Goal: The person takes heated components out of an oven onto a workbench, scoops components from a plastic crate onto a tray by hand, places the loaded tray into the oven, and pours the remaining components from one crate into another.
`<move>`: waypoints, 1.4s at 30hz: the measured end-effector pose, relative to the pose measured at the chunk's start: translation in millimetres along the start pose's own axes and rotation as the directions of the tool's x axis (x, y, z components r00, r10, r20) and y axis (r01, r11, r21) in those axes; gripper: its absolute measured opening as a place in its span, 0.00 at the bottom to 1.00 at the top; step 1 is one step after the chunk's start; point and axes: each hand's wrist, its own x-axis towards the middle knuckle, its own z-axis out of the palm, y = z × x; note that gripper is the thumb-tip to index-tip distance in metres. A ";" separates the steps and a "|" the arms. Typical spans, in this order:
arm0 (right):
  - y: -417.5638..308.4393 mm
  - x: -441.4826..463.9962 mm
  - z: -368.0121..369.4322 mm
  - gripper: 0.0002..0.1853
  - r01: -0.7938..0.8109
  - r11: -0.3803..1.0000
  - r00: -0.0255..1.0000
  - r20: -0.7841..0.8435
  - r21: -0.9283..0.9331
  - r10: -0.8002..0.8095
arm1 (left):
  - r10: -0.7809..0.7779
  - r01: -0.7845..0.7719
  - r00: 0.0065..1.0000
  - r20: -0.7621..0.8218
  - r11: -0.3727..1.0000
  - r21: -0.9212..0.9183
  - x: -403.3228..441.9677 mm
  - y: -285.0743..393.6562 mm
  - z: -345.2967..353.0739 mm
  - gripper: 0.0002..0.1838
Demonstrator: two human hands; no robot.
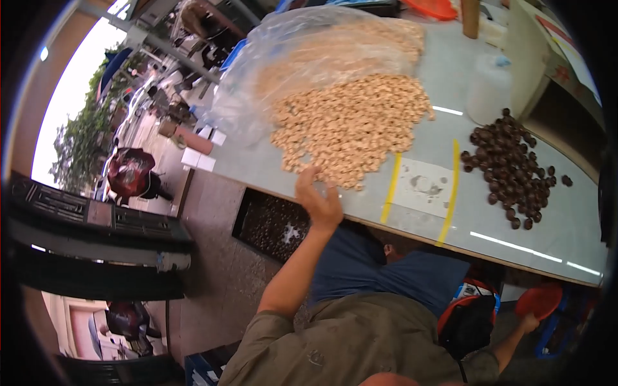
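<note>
My left hand [320,201] is at the table's front edge, fingers bent and apart at the near border of a spread of small pale tan pieces [357,122]. The pieces look like beads or shelled nuts; their kind is not clear. At the lower right, beside my body and below table height, my right hand [530,322] grips a red round dish [539,301] by its rim. Dark brown round beads or nuts [508,168] lie heaped on the table's right side.
A clear plastic sheet [257,77] partly covers the pale pieces. Yellow tape flanks a stained white square [423,186] on the table [360,206]. A translucent bottle [487,90] stands behind the dark heap. On the floor sits a black tray [257,225] of dark pieces.
</note>
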 end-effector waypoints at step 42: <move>63.2 -401.4 -217.3 0.12 -0.208 0.152 0.977 0.196 0.966 0.089 | 0.963 0.284 -0.130 0.238 0.266 -0.921 -199.5 193.1 -28.4 0.27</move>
